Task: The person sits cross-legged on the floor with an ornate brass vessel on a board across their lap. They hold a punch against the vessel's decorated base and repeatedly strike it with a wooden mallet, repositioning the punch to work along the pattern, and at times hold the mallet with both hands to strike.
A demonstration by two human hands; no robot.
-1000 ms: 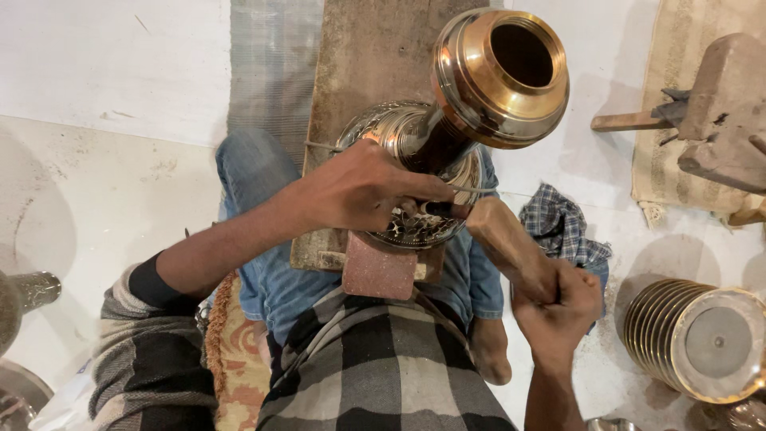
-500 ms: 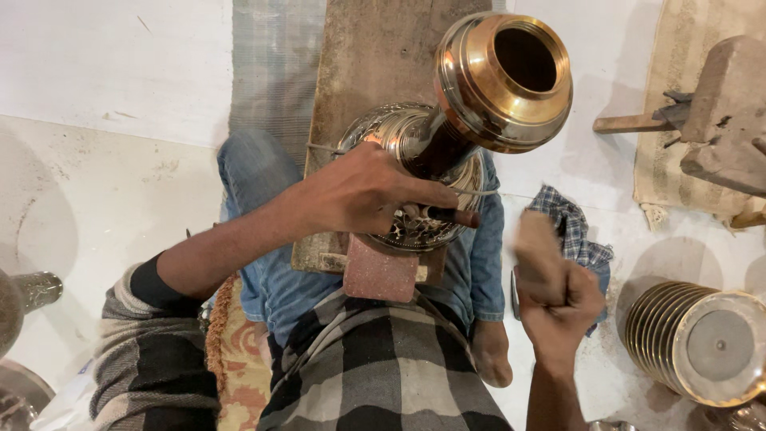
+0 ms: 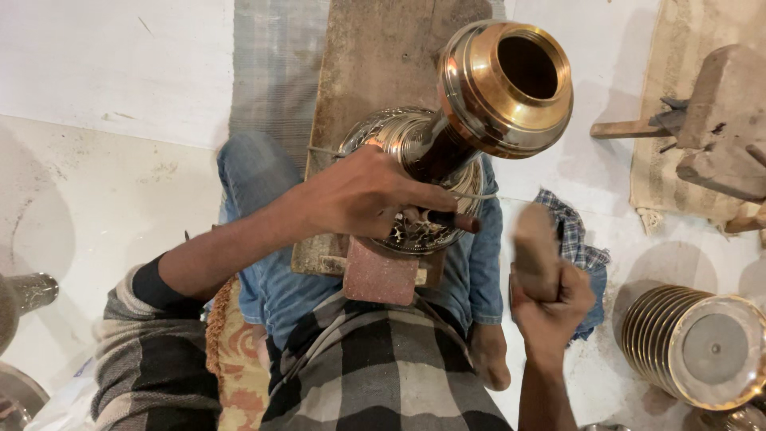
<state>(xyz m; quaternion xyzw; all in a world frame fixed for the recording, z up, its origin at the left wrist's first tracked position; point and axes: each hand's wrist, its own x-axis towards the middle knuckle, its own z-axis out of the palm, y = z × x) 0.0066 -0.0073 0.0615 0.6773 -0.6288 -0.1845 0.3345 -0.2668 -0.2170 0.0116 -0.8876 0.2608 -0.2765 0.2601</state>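
While the left hand point(image 3: 363, 195) stays gripping the brass vessel point(image 3: 471, 120), the right hand point(image 3: 550, 295) — clenched around a wooden block point(image 3: 535, 251) — has lifted.

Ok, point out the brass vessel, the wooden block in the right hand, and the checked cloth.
brass vessel point(image 3: 511, 88), head view, on its golden shoulder below the mouth.
wooden block point(image 3: 535, 251), head view, on its blurred upper end.
checked cloth point(image 3: 576, 239), head view, on the fold beside the block.

There is only one camera, and it sits on my head. It looks almost straight down over my chest and my folded legs to the floor point(image 3: 96, 239). It is near: my left hand point(image 3: 359, 195), my right hand point(image 3: 550, 299) and the brass vessel point(image 3: 495, 88) fill the middle. No second view shares this scene.
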